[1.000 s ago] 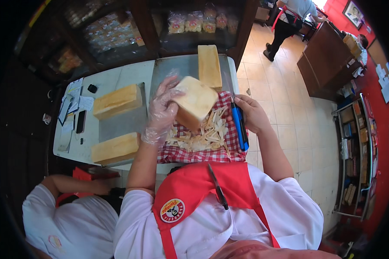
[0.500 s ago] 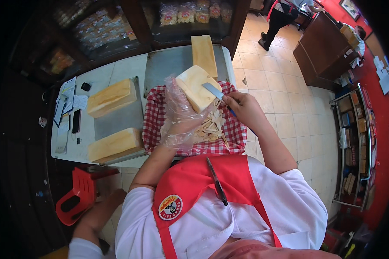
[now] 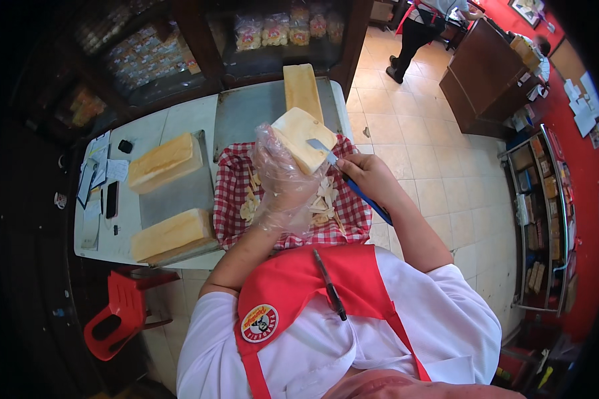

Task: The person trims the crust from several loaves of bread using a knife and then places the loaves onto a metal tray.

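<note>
Plastic-gloved left hand [image 3: 278, 167] grips a pale, blocky loaf [image 3: 301, 135]; bare right hand [image 3: 367, 174] holds a blue-handled steel knife [image 3: 330, 156] to it. Cream, strip-like shavings [image 3: 323, 205] lie below; paring looks unfinished!

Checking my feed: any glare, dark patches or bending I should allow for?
Head view: rack bows near the right edge, rim falls to black; head view: floor tiles bright toward the top; head view: cabinet dim, contents at left hard to make out; head view: highlights on the gloved left hand, but loaf and knife blade read clearly.
</note>
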`<state>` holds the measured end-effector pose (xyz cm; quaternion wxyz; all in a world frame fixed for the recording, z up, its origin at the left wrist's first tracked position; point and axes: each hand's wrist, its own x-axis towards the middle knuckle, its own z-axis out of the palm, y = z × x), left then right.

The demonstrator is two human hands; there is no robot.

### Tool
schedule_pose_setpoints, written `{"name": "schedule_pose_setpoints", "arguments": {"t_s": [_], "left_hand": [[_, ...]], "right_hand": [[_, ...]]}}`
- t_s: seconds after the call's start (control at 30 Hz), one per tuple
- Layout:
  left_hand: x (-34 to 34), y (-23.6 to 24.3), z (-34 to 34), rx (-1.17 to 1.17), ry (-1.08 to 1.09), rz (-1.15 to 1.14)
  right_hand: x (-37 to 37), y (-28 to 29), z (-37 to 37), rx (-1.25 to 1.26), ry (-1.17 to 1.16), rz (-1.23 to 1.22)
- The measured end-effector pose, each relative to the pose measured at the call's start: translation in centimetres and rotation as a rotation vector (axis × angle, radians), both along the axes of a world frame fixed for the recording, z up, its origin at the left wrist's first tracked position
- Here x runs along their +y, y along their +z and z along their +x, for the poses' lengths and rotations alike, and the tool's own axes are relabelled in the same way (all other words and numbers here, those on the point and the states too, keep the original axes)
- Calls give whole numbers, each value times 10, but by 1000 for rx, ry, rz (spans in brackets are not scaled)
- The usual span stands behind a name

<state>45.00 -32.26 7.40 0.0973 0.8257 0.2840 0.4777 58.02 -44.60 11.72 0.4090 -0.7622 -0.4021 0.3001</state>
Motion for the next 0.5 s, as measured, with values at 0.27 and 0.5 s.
{"name": "schedule_pose_setpoints", "arguments": {"t_s": [0.27, 0.5], "left_hand": [[8, 5, -5, 4, -25, 21], [60, 25, -28, 36, -456, -285]], "right_hand": [[1, 16, -12, 239, 32, -77], [-6, 10, 4, 115, -66, 106]]}}
